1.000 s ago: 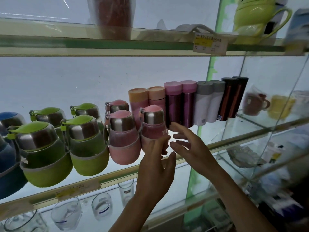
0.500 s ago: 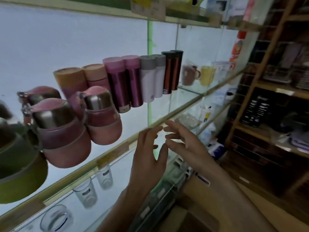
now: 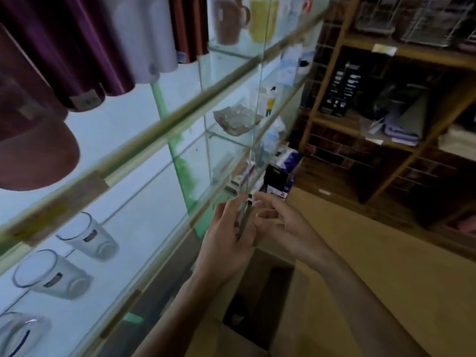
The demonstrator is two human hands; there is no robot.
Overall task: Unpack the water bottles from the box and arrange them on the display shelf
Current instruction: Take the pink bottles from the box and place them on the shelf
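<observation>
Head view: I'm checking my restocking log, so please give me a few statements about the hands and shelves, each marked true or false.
1. The left hand and the right hand both hold nothing. True.
2. The right hand holds the white cylindrical metal flask. False: it stands on the upper glass shelf, untouched.
3. The brown ceramic mug sits beside the yellow mug. True.
4. The clear glass tumblers stand above the white flask. False: they are one level below it.

The left hand (image 3: 226, 238) and right hand (image 3: 283, 228) hover empty before glass shelves (image 3: 154, 135).
</observation>
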